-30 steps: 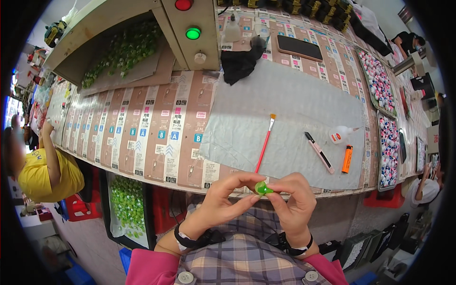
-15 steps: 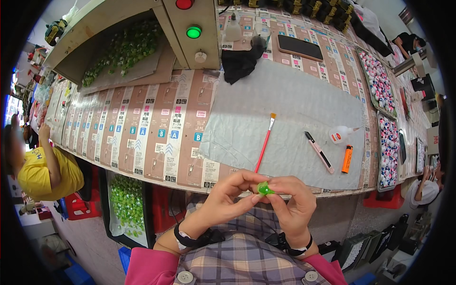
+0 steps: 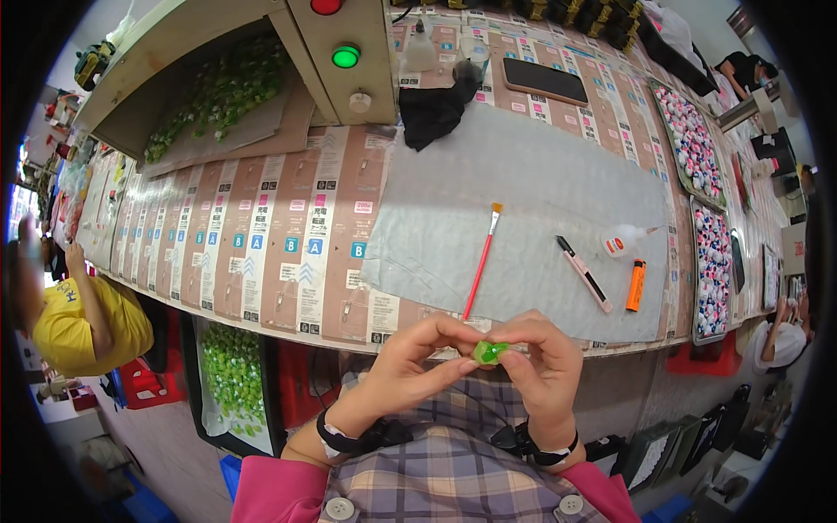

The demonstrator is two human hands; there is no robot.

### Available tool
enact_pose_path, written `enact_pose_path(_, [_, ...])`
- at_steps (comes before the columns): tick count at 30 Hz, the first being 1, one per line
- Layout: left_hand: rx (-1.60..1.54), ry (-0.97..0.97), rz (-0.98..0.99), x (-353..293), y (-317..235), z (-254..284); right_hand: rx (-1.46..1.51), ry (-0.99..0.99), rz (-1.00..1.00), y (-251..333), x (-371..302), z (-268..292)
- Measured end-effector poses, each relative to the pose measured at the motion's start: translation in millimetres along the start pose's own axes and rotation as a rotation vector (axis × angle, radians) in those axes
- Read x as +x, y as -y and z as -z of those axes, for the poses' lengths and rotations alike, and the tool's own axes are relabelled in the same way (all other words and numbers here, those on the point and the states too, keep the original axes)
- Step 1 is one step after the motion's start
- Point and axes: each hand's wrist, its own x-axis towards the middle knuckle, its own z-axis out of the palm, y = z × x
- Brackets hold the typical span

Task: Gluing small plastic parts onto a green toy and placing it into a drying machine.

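Just off the table's near edge, both my hands meet around a small shiny green piece (image 3: 490, 352), too small to name more exactly. My left hand (image 3: 421, 362) pinches it from the left between thumb and fingers. From the other side, the thumb and fingertips of my right hand (image 3: 542, 364) grip it as well. Beyond the hands, a red-handled paintbrush (image 3: 480, 266) lies on a grey sheet (image 3: 540, 183). To the right on that sheet are a black and pink pen-shaped tool (image 3: 584, 275), a small white glue bottle (image 3: 623, 240) and an orange lighter (image 3: 636, 286).
A box-like machine (image 3: 344, 87) with red and green lights covers green pieces at the left. A tray of green pieces (image 3: 234, 379) sits below the table edge. Also around are a black cloth (image 3: 433, 113), a phone (image 3: 546, 83), trays of colourful pieces (image 3: 711, 270) and a yellow-shirted person (image 3: 94, 327).
The green piece has turned slightly between my fingertips, and more of it shows now. My right hand has shifted a little. The whole view has moved slightly.
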Motion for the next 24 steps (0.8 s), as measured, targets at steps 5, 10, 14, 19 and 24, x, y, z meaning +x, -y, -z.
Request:
enact_pose_path(5, [-0.067,-0.012,-0.014,-1.3,3.3,-0.2,-0.049,0.009,0.011,2.0,3.2,-0.6])
enact_pose_path(10, [0.009,-0.027,-0.064,-2.2,6.7,1.1,-0.020,-0.036,-0.007,0.0,-0.1,-3.0])
enact_pose_path(14, [-0.019,-0.062,-0.093,-2.5,7.0,-0.5,0.017,-0.047,-0.005,-1.9,-2.7,-4.1])
enact_pose_path(19, [-0.011,-0.099,-0.110,-3.5,9.6,0.8,-0.194,0.024,0.141,-3.0,2.4,-5.4])
enact_pose_path(24, [-0.007,-0.091,-0.131,-2.9,10.5,0.7,-0.254,0.020,0.177,-1.1,3.9,-5.0])
